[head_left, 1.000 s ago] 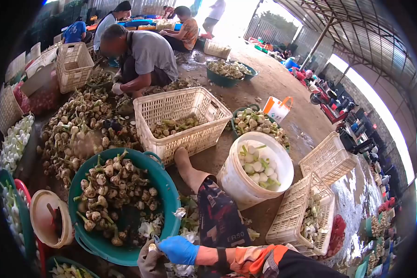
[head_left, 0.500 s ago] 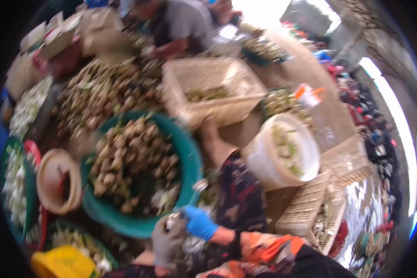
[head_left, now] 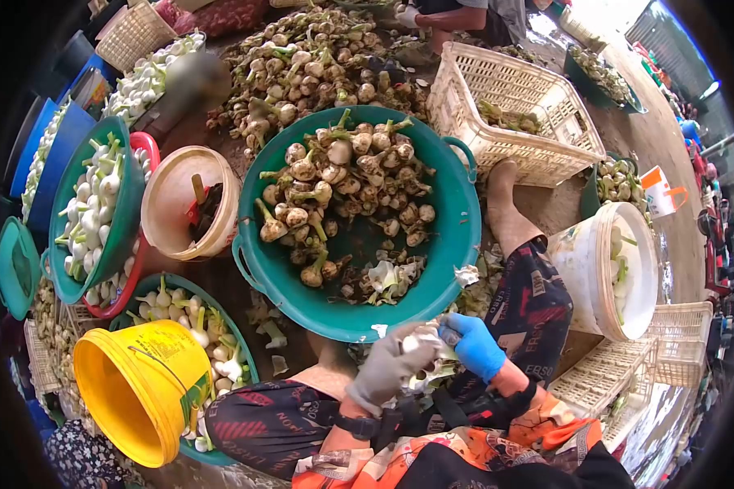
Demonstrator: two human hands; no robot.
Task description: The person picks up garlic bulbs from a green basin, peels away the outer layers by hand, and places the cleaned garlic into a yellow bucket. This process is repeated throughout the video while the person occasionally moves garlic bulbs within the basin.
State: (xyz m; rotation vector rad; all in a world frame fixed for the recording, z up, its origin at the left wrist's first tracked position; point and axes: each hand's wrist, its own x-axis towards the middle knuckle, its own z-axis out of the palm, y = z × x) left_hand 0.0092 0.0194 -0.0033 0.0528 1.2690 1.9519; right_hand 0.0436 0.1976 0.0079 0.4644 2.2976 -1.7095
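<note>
My left hand [head_left: 390, 368], in a grey glove, is closed around a whitish garlic bulb [head_left: 421, 341] above my lap. From the right, my right hand [head_left: 475, 345] in a blue glove meets the bulb with curled fingers; a small greyish bit shows at its fingertips, and I cannot tell what it is. Just beyond both hands stands a large green basin [head_left: 453, 269] holding soil-stained garlic bulbs [head_left: 334, 175] with stems. Loose papery peelings [head_left: 391, 279] lie in the basin's near part. More peelings hang around and below my hands.
A heap of garlic [head_left: 302, 69] lies behind the basin, beside a cream crate [head_left: 514, 159]. White buckets stand left [head_left: 156, 204] and right [head_left: 583, 265]. A yellow bucket [head_left: 126, 383] lies tilted over a tub of cleaner bulbs [head_left: 220, 326]. Another person [head_left: 457, 18] sits at the back.
The view has swung left and down and become sharper, so the basin and my hands sit farther right. Both hands remain together at the bulb.
</note>
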